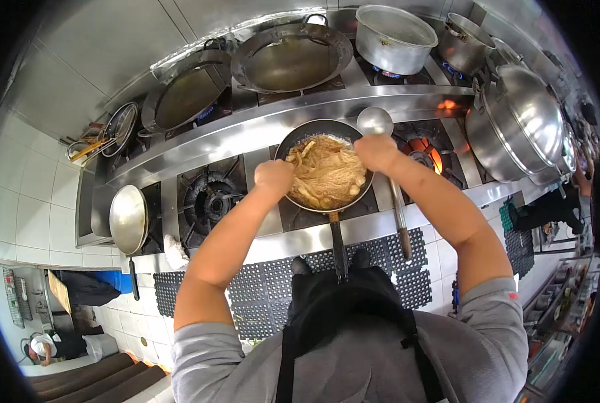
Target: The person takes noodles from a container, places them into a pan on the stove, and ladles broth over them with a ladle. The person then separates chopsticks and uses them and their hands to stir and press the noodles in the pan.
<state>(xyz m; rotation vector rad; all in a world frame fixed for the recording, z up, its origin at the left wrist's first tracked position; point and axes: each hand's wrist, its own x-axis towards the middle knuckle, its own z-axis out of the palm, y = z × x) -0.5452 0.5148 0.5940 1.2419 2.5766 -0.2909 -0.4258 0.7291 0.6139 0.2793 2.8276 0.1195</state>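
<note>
A black frying pan (pixel 335 127) filled with pale brown noodles (pixel 330 169) and thicker light pieces sits on the front of the stove, its handle pointing toward my body. My left hand (pixel 274 178) is closed in a fist at the pan's left rim. At the right rim my right hand (pixel 376 153) is likewise closed. What the fingers of either hand grip is hidden from above. A metal ladle (pixel 375 121) lies beside my right hand, with its bowl behind it and its long handle running toward the stove's front edge.
A burner (pixel 426 153) glows orange on the right. Two wide woks (pixel 283 62) and a large pot (pixel 395 40) stand along the back, near a big steamer (pixel 515 127). Another pan (pixel 128 219) sits at left. Strainers (pixel 120 129) hang behind it. Another person (pixel 51 346) is far left.
</note>
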